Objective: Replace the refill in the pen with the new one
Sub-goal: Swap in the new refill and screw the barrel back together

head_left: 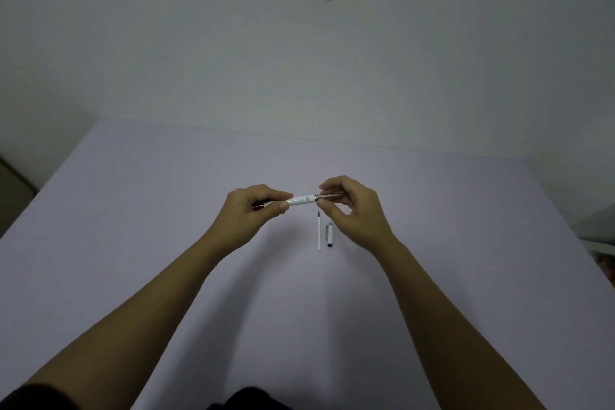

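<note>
both hands hold the pen (303,200) level above the worktop (133,226): left hand (253,210) grip steadies the barrel, right hand (349,206) pinches the tip end, likely unscrewing; refill (319,232) and cap (329,234) lie ready below

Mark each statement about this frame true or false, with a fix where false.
1. Both hands hold the pen above the table. True: the left hand grips one end, the right hand the other.
2. The cap is on the pen. False: it lies on the table, below the right hand.
3. A refill lies on the table beside the cap. True.
4. The refill lies to the right of the cap. False: it lies to its left.
5. The pen is held upright. False: it is held roughly level between the hands.
</note>
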Demonstrator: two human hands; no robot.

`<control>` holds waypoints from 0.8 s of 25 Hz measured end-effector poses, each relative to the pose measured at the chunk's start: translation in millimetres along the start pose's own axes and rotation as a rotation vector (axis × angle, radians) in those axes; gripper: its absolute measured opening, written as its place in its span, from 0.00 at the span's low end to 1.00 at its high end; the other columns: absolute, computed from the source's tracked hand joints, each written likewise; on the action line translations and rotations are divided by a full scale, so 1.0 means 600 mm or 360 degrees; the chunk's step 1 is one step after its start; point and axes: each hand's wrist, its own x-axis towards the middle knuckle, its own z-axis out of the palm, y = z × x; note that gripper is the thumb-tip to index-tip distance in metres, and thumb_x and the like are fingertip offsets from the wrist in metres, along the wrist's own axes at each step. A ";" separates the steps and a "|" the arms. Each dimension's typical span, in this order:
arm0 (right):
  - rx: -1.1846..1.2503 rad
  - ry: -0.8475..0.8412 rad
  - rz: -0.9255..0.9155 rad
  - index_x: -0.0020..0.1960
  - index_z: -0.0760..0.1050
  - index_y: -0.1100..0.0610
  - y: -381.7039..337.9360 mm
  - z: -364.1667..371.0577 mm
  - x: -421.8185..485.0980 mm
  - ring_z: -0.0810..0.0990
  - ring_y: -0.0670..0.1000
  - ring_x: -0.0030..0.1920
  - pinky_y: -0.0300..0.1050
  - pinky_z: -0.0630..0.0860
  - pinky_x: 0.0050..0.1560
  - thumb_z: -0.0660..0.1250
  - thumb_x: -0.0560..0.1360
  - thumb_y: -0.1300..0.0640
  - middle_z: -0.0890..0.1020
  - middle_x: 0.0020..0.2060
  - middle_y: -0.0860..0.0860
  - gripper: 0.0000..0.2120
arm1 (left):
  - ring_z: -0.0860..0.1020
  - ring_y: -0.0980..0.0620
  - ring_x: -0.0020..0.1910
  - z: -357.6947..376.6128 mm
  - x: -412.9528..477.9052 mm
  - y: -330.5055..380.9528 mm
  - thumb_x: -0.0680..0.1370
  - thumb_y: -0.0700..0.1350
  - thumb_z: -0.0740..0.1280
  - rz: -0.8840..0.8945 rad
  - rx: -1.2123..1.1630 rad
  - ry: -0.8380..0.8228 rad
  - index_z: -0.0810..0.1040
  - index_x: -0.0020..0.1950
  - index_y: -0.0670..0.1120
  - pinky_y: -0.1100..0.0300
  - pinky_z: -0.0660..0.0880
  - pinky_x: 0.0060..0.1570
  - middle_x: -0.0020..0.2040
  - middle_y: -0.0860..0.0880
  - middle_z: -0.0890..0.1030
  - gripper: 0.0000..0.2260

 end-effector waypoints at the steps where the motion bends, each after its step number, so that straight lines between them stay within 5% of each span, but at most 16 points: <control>1: -0.0021 -0.0007 -0.0002 0.46 0.78 0.51 0.002 0.000 0.001 0.80 0.40 0.42 0.29 0.76 0.45 0.69 0.72 0.58 0.80 0.39 0.39 0.04 | 0.75 0.63 0.35 -0.001 0.000 -0.001 0.74 0.42 0.70 -0.0002 -0.0001 0.0001 0.83 0.49 0.50 0.75 0.69 0.35 0.38 0.51 0.81 0.07; 10: -0.0107 0.0014 -0.0009 0.42 0.78 0.54 0.005 -0.004 0.002 0.77 0.38 0.36 0.25 0.70 0.38 0.69 0.73 0.57 0.77 0.33 0.38 0.02 | 0.76 0.61 0.37 -0.002 0.002 -0.002 0.74 0.42 0.70 0.0000 -0.0009 -0.0004 0.83 0.50 0.50 0.74 0.71 0.38 0.38 0.50 0.81 0.07; 14: -0.0047 -0.0001 -0.0023 0.49 0.77 0.53 0.003 -0.003 0.001 0.80 0.40 0.43 0.28 0.75 0.47 0.70 0.72 0.58 0.80 0.40 0.43 0.07 | 0.76 0.62 0.36 -0.002 0.002 -0.002 0.74 0.42 0.69 0.0017 0.0027 0.0002 0.83 0.51 0.49 0.73 0.71 0.38 0.38 0.51 0.81 0.07; 17: -0.0141 -0.0026 -0.0076 0.44 0.79 0.56 0.003 -0.004 0.004 0.77 0.37 0.38 0.25 0.71 0.41 0.69 0.73 0.58 0.77 0.35 0.39 0.02 | 0.76 0.62 0.36 -0.004 0.001 -0.003 0.74 0.41 0.69 0.0022 0.0042 0.0001 0.83 0.51 0.48 0.74 0.70 0.37 0.37 0.51 0.81 0.07; 20: -0.0142 -0.0035 -0.0068 0.48 0.78 0.54 0.005 -0.005 0.003 0.78 0.39 0.42 0.29 0.74 0.45 0.69 0.73 0.57 0.79 0.39 0.44 0.05 | 0.75 0.62 0.35 -0.003 0.002 -0.002 0.74 0.41 0.70 0.0033 0.0035 0.0012 0.83 0.51 0.48 0.74 0.70 0.37 0.37 0.52 0.80 0.07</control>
